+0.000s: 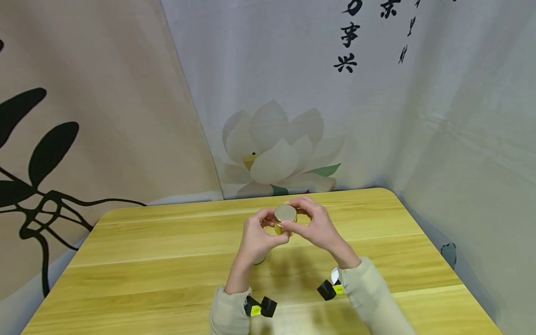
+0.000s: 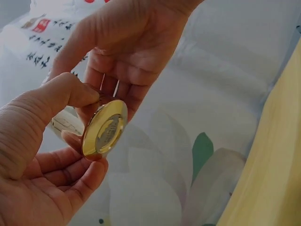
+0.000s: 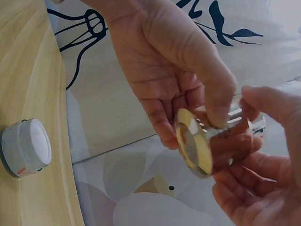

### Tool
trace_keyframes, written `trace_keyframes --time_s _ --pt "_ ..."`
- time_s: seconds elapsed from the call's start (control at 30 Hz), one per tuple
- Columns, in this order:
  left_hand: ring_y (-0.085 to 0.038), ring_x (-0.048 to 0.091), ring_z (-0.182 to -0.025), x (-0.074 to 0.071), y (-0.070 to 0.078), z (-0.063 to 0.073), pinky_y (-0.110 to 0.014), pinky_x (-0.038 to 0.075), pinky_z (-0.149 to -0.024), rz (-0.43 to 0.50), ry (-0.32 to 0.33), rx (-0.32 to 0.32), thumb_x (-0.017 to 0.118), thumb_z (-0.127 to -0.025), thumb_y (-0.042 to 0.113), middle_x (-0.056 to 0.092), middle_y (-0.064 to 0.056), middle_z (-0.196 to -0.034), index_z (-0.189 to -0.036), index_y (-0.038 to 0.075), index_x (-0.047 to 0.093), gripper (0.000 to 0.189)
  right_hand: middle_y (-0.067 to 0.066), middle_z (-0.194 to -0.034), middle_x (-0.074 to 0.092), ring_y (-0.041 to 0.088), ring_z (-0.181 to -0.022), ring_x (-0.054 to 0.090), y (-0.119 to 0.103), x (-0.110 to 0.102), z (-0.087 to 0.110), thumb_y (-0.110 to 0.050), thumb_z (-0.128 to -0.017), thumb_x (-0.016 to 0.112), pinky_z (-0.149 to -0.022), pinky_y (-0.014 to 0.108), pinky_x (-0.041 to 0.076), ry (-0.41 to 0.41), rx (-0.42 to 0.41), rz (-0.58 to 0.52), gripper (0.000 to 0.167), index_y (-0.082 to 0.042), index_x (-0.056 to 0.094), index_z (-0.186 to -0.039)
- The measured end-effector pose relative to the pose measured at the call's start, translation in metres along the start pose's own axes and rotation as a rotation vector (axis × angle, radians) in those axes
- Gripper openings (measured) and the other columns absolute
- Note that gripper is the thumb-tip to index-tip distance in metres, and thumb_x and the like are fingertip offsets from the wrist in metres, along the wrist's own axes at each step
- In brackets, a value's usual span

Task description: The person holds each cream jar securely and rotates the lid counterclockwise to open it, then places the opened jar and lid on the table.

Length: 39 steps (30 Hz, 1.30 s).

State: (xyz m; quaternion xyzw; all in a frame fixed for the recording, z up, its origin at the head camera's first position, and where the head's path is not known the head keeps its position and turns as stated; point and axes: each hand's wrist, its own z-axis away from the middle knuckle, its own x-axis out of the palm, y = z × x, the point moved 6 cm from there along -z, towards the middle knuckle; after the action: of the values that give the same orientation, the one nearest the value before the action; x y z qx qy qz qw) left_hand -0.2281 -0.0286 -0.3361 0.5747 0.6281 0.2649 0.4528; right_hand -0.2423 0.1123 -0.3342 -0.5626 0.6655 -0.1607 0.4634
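Above the table, both hands hold a small, shiny gold round jar (image 1: 285, 214) with a flat, pale top. My left hand (image 1: 260, 236) grips its lower part from the left, thumb and fingers curled round the side. From the right, my right hand (image 1: 317, 227) pinches the upper rim between thumb and fingers. In the left wrist view, the gold base (image 2: 106, 129) shows a raised disc with marks too small to read. Seen in the right wrist view, the jar's side (image 3: 230, 143) is mirror-like and tilted. Fingers hide parts of it.
A glass jar (image 3: 27, 148) with a white top stands on the wooden table (image 1: 167, 270); in the head view my left hand mostly covers it. A white round thing (image 1: 334, 275) shows beside the right wrist. Printed cloth (image 1: 293, 70) hangs behind the table.
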Motion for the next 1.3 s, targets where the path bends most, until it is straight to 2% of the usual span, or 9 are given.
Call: trace_keyframes --time_s 0.1,0.2,0.3,0.53,0.67,0.8,0.97,1.17,1.3 --pt "-0.03 0.056 -0.076 -0.001 0.011 0.001 -0.03 0.049 -0.072 -0.012 0.002 -0.013 0.074 -0.065 -0.007 0.063 -0.015 -0.086 -0.096 -0.009 0.063 0.033 0.008 -0.104 0.057 0.023 -0.096 0.056 0.001 -0.001 0.0 -0.01 -0.073 0.08 -0.089 0.043 0.047 0.032 0.045 0.022 0.041 -0.002 0.061 -0.109" --pt "-0.03 0.056 -0.076 -0.001 0.012 0.001 -0.029 0.048 -0.071 -0.026 0.015 -0.017 0.074 -0.064 -0.007 0.063 -0.016 -0.086 -0.095 -0.01 0.063 0.033 0.012 -0.098 0.055 0.027 -0.095 0.055 0.0 -0.003 0.0 -0.009 -0.068 0.083 -0.089 0.046 0.047 0.073 0.086 0.033 0.04 -0.001 0.06 -0.1" --pt "-0.031 0.056 -0.077 -0.001 0.01 0.001 -0.029 0.048 -0.071 -0.024 0.021 -0.011 0.074 -0.064 -0.008 0.063 -0.016 -0.085 -0.095 -0.009 0.063 0.033 0.014 -0.094 0.055 0.028 -0.093 0.055 -0.011 -0.005 -0.001 -0.005 -0.067 0.083 -0.088 0.048 0.047 0.077 0.079 0.039 0.034 0.001 0.061 -0.092" --pt "-0.029 0.056 -0.077 -0.001 0.012 0.001 -0.029 0.047 -0.071 0.0 0.017 -0.018 0.074 -0.065 -0.007 0.063 -0.016 -0.087 -0.097 -0.009 0.063 0.034 0.008 -0.112 0.056 0.022 -0.103 0.052 0.002 -0.003 0.001 -0.007 -0.079 0.074 -0.09 0.049 0.045 -0.025 0.018 -0.047 0.031 -0.004 0.065 -0.109" --pt "-0.03 0.056 -0.078 -0.001 0.012 0.001 -0.028 0.047 -0.071 0.002 0.016 -0.023 0.074 -0.065 -0.007 0.063 -0.017 -0.088 -0.097 -0.01 0.063 0.034 0.011 -0.114 0.055 0.024 -0.105 0.052 0.0 -0.001 0.002 -0.005 -0.079 0.073 -0.09 0.049 0.045 -0.015 0.01 -0.028 0.04 -0.002 0.062 -0.117" --pt "-0.035 0.056 -0.078 -0.001 0.014 0.0 -0.031 0.048 -0.072 0.002 0.008 -0.006 0.074 -0.065 -0.008 0.063 -0.019 -0.088 -0.097 -0.011 0.062 0.035 0.009 -0.109 0.056 0.022 -0.102 0.053 -0.002 -0.002 0.001 -0.01 -0.073 0.08 -0.09 0.048 0.045 0.042 0.035 0.001 0.046 -0.004 0.059 -0.113" --pt "-0.035 0.056 -0.078 0.0 0.015 0.0 -0.032 0.048 -0.072 -0.004 0.005 0.005 0.074 -0.064 -0.008 0.062 -0.019 -0.086 -0.097 -0.011 0.062 0.035 0.009 -0.102 0.055 0.022 -0.096 0.053 -0.002 -0.002 -0.001 -0.011 -0.069 0.083 -0.089 0.048 0.046 0.079 0.035 0.007 0.039 -0.004 0.061 -0.101" --pt "-0.032 0.056 -0.077 0.0 0.015 0.001 -0.03 0.048 -0.07 -0.012 0.007 0.001 0.074 -0.065 -0.008 0.063 -0.017 -0.087 -0.097 -0.01 0.063 0.034 0.008 -0.112 0.055 0.021 -0.104 0.051 -0.002 -0.003 0.0 -0.008 -0.077 0.075 -0.091 0.047 0.045 0.008 0.004 -0.031 0.035 -0.004 0.065 -0.11" --pt "-0.031 0.057 -0.078 0.0 0.015 0.001 -0.029 0.048 -0.071 -0.012 0.002 -0.008 0.074 -0.065 -0.008 0.064 -0.017 -0.088 -0.098 -0.01 0.063 0.035 0.01 -0.118 0.053 0.024 -0.108 0.05 -0.001 -0.001 0.001 -0.006 -0.081 0.071 -0.09 0.049 0.043 -0.036 -0.016 -0.031 0.042 -0.004 0.061 -0.121"
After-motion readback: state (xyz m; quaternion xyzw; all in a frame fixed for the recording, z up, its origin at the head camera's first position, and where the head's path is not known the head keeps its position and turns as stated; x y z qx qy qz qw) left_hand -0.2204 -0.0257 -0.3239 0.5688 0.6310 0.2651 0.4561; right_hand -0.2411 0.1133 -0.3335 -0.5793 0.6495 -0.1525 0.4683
